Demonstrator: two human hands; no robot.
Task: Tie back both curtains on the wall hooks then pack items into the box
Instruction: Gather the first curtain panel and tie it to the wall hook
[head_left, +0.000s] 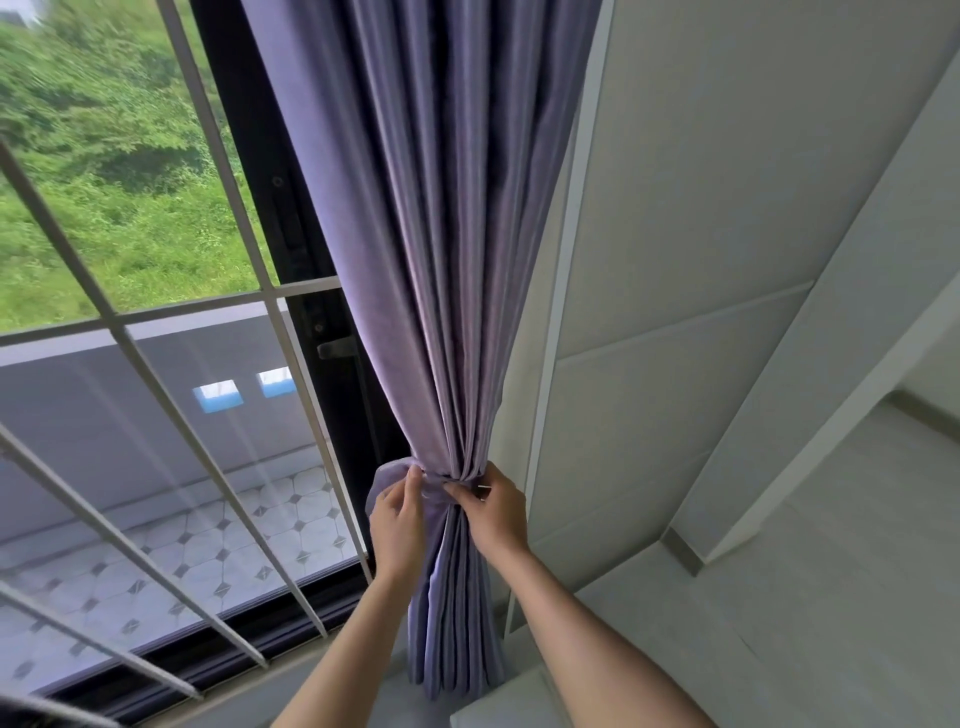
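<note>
We are seeing the purple curtain (441, 260) hanging lengthwise top to bottom, gathered narrow at a tieback (434, 486) between window (130, 260) and wall (675, 260). Our left hand (397, 525) is pinching the tieback's loose end; our right hand (496, 512) is gripping the gathered band.

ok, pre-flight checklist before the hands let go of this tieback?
1. Purple curtain gathered into one bundle at the pinch point: ok.
2. Tieback wrapped around the bundle: ok.
3. Left hand on the tieback's loose end: ok.
4. Right hand holding the other side of the bundle: ok.
5. Tieback looped on the wall hook: cannot tell, only a small metal glint shows by the right hand.
6. Second curtain tied: cannot tell, out of view.
</note>
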